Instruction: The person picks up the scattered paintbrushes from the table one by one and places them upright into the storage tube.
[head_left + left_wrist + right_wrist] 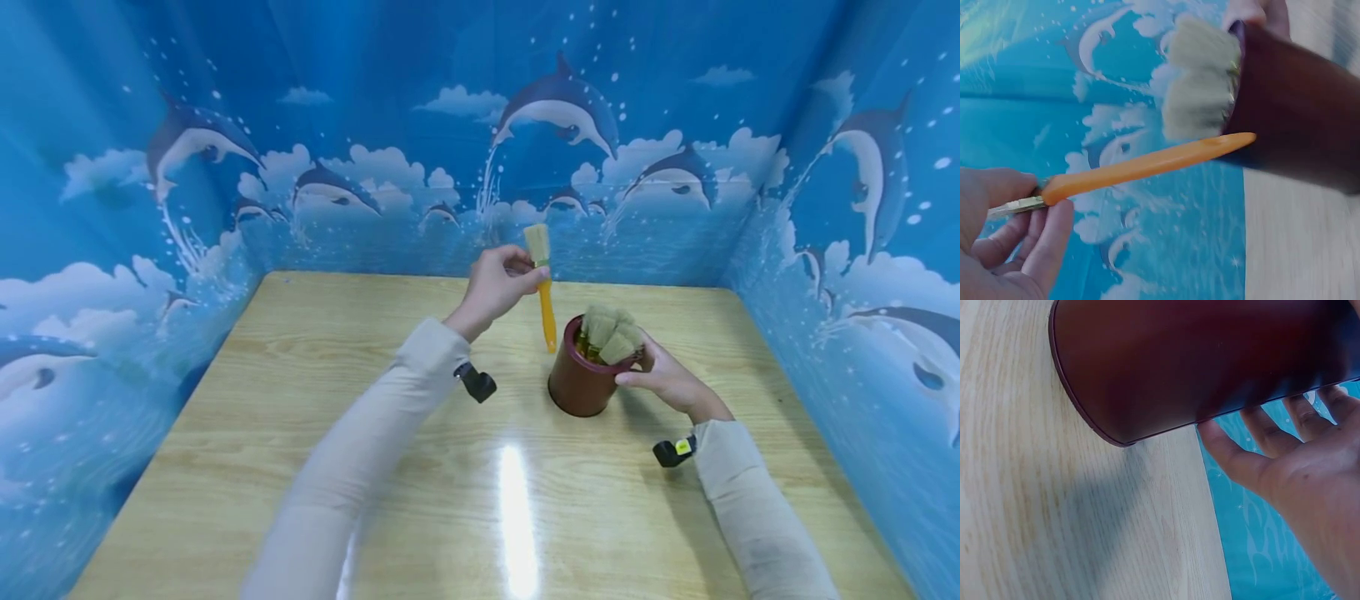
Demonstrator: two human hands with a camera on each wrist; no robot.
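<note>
My left hand (501, 286) pinches a paintbrush (547, 312) near its metal band. Pale bristles point up, and the orange handle (1147, 166) hangs down toward a brown cylindrical pot (581, 385). The handle's tip is just left of the pot's rim in the head view and overlaps its wall in the left wrist view. Inside the pot several more brushes (603, 327) stand bristles up, their handles mostly hidden. My right hand (663, 375) grips the pot's right side near the rim; its fingers (1229, 447) lie along the wall in the right wrist view.
The pot stands on a light wooden table (360, 333), toward its right half. A blue curtain (420, 75) printed with dolphins and clouds encloses the table at the back and sides. Small black cameras (476, 382) are strapped at both wrists.
</note>
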